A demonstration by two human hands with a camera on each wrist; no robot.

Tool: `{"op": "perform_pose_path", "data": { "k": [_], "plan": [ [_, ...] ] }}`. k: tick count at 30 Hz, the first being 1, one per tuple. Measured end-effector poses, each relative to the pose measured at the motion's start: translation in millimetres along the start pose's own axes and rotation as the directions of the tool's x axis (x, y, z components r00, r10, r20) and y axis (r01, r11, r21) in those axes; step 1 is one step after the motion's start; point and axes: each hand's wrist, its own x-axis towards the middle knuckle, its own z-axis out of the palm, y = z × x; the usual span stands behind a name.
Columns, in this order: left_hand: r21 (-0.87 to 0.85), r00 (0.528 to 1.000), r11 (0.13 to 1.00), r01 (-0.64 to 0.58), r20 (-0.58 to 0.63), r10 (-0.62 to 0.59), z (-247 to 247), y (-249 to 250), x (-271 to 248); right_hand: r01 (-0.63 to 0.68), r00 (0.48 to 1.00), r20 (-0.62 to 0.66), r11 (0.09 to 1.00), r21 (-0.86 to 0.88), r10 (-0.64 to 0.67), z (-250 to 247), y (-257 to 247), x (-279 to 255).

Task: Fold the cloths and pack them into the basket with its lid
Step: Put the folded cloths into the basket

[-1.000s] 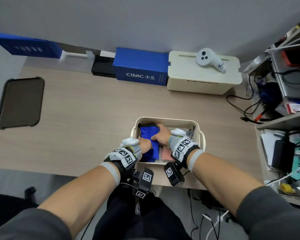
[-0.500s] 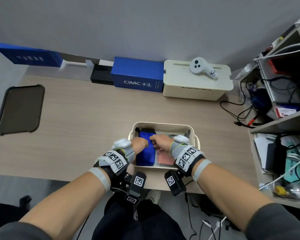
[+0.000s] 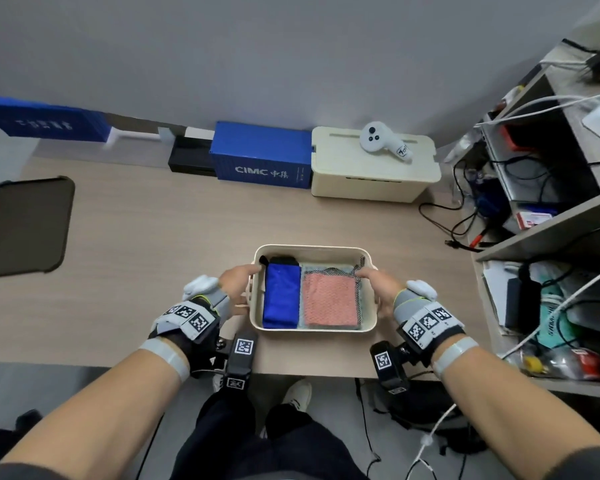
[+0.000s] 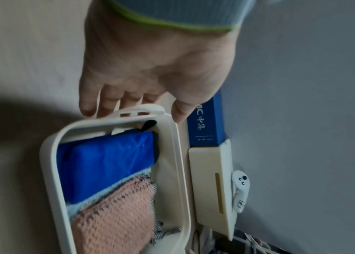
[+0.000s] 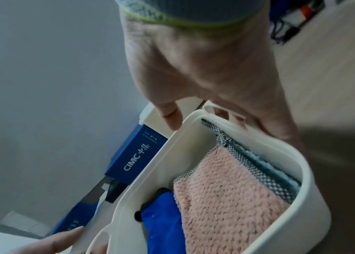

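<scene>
The cream basket [image 3: 312, 249] sits near the table's front edge. Inside it, a folded blue cloth [image 3: 280, 296] lies on the left over a black one. A folded pink cloth [image 3: 329, 299] lies on the right over mesh and pale blue layers. My left hand [image 3: 236, 282] grips the basket's left handle, fingers under it [image 4: 150, 77] and thumb by the rim [image 4: 50, 154]. My right hand [image 3: 378, 282] grips the right handle in the same way [image 5: 194, 68], one fingertip showing through the slot. The dark lid [image 3: 25, 223] lies flat at the far left.
Along the back wall stand a blue CIMC box [image 3: 262, 157] and a cream box [image 3: 371, 174] with a white controller [image 3: 385, 140] on it. A shelf unit [image 3: 551, 209] with cables and clutter borders the table's right side.
Both hands have come off the blue cloth inside the basket and moved apart to its two end handles. The cloths now lie uncovered.
</scene>
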Motion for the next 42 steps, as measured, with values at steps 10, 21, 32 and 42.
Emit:
{"op": "perform_pose_path", "data": {
  "k": [10,21,32,42],
  "plan": [
    [-0.104,0.983,0.983,-0.150,-0.121,0.137,-80,36,9,0.204,0.978,0.034,0.978,0.042,-0.206,87,-76,-30],
    [-0.097,0.964,0.975,-0.199,-0.197,0.177,-211,97,59,0.213,0.976,0.041,0.977,0.009,-0.213,230,-147,32],
    [0.001,0.929,0.966,-0.259,-0.272,0.249,-322,81,119,0.429,0.806,-0.203,0.785,-0.446,-0.555,293,-215,-58],
    [0.160,0.719,0.986,0.045,-0.691,0.079,-497,19,171,0.413,0.831,0.503,0.870,-0.269,-0.239,511,-240,-76]
  ]
}}
